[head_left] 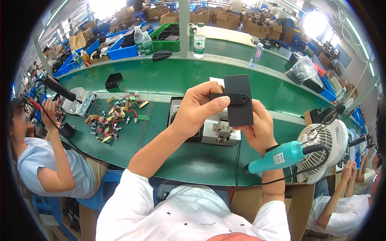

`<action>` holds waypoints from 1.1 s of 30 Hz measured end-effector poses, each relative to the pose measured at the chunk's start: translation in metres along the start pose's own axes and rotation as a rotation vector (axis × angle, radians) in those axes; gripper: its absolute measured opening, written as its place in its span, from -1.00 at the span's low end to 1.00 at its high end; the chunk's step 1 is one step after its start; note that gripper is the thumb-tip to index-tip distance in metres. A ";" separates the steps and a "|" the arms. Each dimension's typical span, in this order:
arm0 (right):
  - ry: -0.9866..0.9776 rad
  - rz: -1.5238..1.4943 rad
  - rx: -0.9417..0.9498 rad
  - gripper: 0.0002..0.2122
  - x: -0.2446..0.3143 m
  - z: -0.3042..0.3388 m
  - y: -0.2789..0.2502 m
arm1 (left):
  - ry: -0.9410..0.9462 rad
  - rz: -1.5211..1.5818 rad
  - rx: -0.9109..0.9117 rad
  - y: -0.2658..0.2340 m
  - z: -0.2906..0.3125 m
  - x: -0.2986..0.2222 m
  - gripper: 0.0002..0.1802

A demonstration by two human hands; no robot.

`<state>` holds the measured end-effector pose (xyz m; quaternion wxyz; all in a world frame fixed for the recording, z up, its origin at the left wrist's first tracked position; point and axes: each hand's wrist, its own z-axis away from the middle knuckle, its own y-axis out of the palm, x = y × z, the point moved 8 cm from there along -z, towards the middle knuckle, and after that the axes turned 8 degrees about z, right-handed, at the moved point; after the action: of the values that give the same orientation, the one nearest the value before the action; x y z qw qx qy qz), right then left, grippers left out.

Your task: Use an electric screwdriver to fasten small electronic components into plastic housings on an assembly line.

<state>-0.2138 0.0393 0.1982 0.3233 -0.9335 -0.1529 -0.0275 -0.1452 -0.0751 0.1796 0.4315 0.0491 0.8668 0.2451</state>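
My right hand [258, 126] grips a flat black rectangular case [238, 83] from behind, its fingers partly hidden by it. Across the face of the case runs a black bar [235, 98] with a round screw or knob at its right end. My left hand [197, 106] pinches the bar's left end between thumb and fingers. Below them on the bench sits a silver-grey metal fixture [221, 134], partly covered by my hands. Over my right forearm hangs a turquoise electric screwdriver [277, 157], which neither hand touches.
A heap of wired circuit parts [112, 118] lies left on the green bench [161, 82], near an open black box [113, 80]. A white fan [321, 148] stands right. Bottles, including one with a green cap [199, 42], line the back. Co-workers sit on both sides.
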 end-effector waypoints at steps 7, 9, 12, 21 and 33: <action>-0.053 0.048 -0.037 -0.79 0.003 0.001 0.002 | 0.002 -0.088 -0.040 -0.003 0.001 0.001 -0.85; -0.030 0.058 -0.044 -0.79 0.002 0.001 0.003 | 0.018 -0.100 -0.085 -0.002 0.002 0.002 -0.86; -0.011 0.081 -0.068 -0.80 0.004 0.001 0.005 | 0.048 -0.062 -0.176 0.001 0.013 0.012 -0.85; -0.006 -0.066 -0.008 -0.79 -0.003 0.014 0.009 | 0.028 -0.028 -0.198 0.000 0.018 0.016 -0.83; 0.552 -0.967 -0.350 -0.52 -0.063 0.099 -0.017 | -0.048 -0.443 -0.132 -0.032 0.080 -0.021 -0.85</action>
<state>-0.2839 0.0950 0.1207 0.1427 -0.7555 -0.4647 -0.4392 -0.0666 -0.0787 0.1388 0.4973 -0.1647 0.8282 0.1992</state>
